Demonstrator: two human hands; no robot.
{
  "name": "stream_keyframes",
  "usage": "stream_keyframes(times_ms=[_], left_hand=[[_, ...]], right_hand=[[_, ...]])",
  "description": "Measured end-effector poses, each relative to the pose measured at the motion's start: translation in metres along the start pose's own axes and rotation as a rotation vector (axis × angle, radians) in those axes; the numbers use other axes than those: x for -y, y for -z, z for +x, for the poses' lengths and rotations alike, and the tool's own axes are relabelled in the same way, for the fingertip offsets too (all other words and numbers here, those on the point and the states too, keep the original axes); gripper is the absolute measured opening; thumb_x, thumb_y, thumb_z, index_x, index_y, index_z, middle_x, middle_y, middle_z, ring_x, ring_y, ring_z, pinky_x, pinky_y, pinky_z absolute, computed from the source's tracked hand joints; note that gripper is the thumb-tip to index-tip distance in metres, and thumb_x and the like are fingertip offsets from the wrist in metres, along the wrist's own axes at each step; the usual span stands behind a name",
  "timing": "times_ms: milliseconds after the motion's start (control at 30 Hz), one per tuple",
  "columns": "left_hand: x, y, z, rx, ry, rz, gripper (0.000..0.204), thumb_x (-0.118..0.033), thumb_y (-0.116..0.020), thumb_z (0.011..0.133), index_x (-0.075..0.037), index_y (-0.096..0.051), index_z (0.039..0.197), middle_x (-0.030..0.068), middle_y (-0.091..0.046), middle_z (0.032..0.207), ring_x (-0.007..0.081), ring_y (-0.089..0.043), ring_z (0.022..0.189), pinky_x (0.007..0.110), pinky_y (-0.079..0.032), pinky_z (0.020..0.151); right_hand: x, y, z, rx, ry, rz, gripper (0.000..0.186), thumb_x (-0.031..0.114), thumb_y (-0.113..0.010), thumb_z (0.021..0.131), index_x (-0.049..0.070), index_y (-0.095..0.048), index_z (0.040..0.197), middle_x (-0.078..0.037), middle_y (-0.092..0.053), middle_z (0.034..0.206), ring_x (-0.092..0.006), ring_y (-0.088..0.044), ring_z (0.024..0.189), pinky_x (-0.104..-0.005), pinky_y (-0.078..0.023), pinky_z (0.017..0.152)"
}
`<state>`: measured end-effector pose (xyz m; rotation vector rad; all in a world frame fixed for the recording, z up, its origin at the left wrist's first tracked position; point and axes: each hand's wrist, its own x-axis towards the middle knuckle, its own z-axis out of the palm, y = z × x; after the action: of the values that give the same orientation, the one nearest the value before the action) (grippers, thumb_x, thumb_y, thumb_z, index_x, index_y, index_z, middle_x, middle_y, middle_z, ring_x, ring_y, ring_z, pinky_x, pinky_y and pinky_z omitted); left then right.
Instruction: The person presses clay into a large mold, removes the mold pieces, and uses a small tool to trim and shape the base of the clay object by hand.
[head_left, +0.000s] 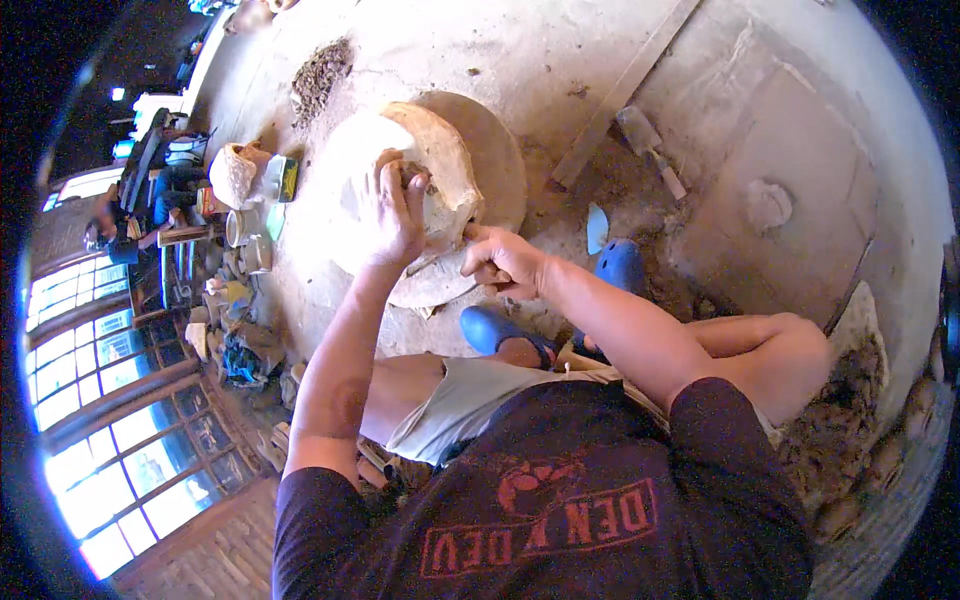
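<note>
A large pale clay form [445, 150], lit very brightly on its left, rests on a round base [490, 140] in front of me. My left hand [398, 205] is on its near part, fingers bent round a brownish part or opening that I cannot make out. My right hand [505, 262] is at the form's lower right edge, index finger touching near a small dark spot, the other fingers curled; whether they hold anything is hidden. Beneath the form, a flat pale slab [430, 290] shows between my hands and my blue shoes [620, 265].
Containers [242, 228], a pale lumpy piece [232, 178] and clutter stand leftward, near what looks like a person [112, 225] by windows. A long plank [630, 85], a tool [650, 150], a light-blue flat piece [597, 228], a board [770, 150] and dark debris [320, 80] lie around.
</note>
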<state>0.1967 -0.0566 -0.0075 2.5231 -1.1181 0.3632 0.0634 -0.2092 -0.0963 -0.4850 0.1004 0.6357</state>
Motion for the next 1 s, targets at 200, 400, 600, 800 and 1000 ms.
stream_keyframes(times_ms=[200,400,600,800,1000], left_hand=[[0.013,-0.003,-0.001,-0.022,-0.071,0.126,0.029,-0.022,-0.06,0.106,0.001,-0.059,0.122,0.0239,-0.058,0.136,0.0443,-0.056,0.125,0.053,-0.043,0.108],[0.007,-0.003,0.0,-0.022,-0.063,0.126,0.033,-0.024,-0.059,0.106,0.001,-0.057,0.128,0.0231,-0.062,0.129,0.044,-0.058,0.123,0.054,-0.044,0.105],[0.004,-0.001,-0.004,-0.03,-0.02,0.077,0.038,-0.024,-0.06,0.105,0.004,-0.057,0.131,0.0237,-0.06,0.134,0.0449,-0.055,0.127,0.055,-0.041,0.11],[0.009,0.003,-0.002,0.015,-0.101,0.127,0.042,-0.022,-0.065,0.102,0.006,-0.057,0.132,0.0239,-0.059,0.137,0.0452,-0.053,0.131,0.054,-0.04,0.113],[0.003,0.0,-0.005,0.052,0.003,0.124,0.043,-0.023,-0.066,0.102,0.005,-0.057,0.134,0.0239,-0.059,0.139,0.044,-0.053,0.133,0.053,-0.04,0.114]], right_hand=[[-0.017,0.007,0.01,0.131,0.021,0.513,0.045,0.006,-0.057,0.09,0.025,-0.061,0.131,0.01,-0.044,0.062,-0.0019,-0.033,0.042,-0.0234,-0.032,0.046],[-0.001,0.012,-0.004,-0.392,0.457,-1.627,0.059,0.004,-0.061,0.088,0.022,-0.06,0.144,-0.016,-0.074,0.089,-0.0297,-0.078,0.075,-0.0408,-0.062,0.069],[0.045,0.005,-0.02,-0.349,0.503,-2.251,0.028,0.015,-0.063,0.091,0.019,-0.07,0.118,-0.019,-0.071,0.083,-0.0366,-0.076,0.071,-0.0468,-0.061,0.056],[0.039,-0.003,-0.022,-0.404,0.37,-2.082,0.028,0.011,-0.063,0.087,0.014,-0.068,0.114,-0.023,-0.074,0.086,-0.0375,-0.077,0.075,-0.0506,-0.061,0.061],[0.047,-0.008,-0.025,-0.349,0.304,-2.065,0.031,0.011,-0.064,0.085,0.01,-0.067,0.116,-0.023,-0.075,0.086,-0.039,-0.077,0.08,-0.0519,-0.062,0.068]])
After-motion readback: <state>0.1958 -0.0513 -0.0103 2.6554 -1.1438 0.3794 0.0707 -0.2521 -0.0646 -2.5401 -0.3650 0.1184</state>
